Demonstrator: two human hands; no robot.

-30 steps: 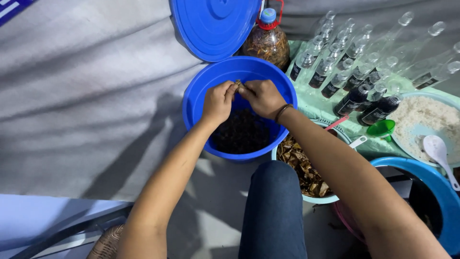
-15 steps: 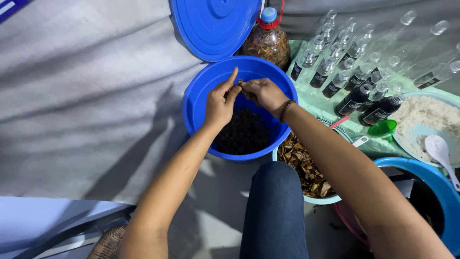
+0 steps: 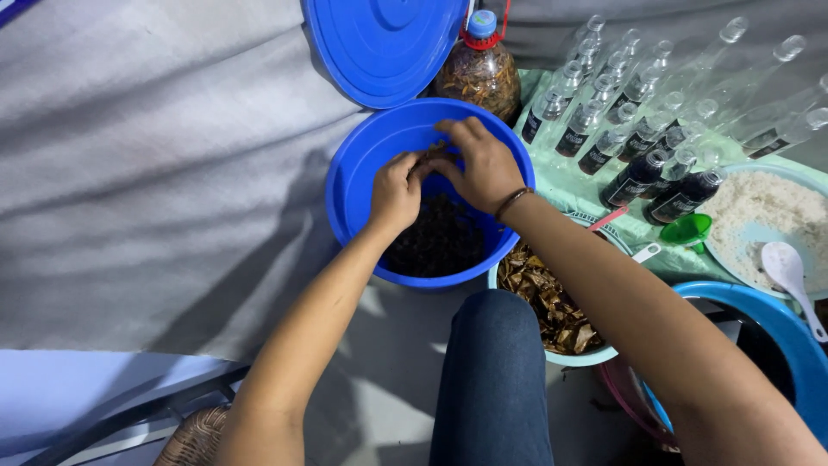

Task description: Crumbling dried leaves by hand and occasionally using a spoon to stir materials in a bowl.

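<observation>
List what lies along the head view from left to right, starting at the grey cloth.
Grey cloth → left hand → right hand → dark small bottles → green funnel → white spoon.

1. The bucket (image 3: 354, 185) is bright blue, and its lid (image 3: 379, 43) is the same blue.
2. The stuff in the bucket (image 3: 440, 242) is dark brown, nearly black.
3. The plastic bottle (image 3: 479, 73) has a light blue cap and brown contents.
4. The bowl (image 3: 565, 355) is pale teal, holding tan and brown dried pieces.
5. The funnel (image 3: 686, 229) is green.
6. The spoon (image 3: 789, 267) is white.
7. The cloth (image 3: 129, 173) is grey.
</observation>
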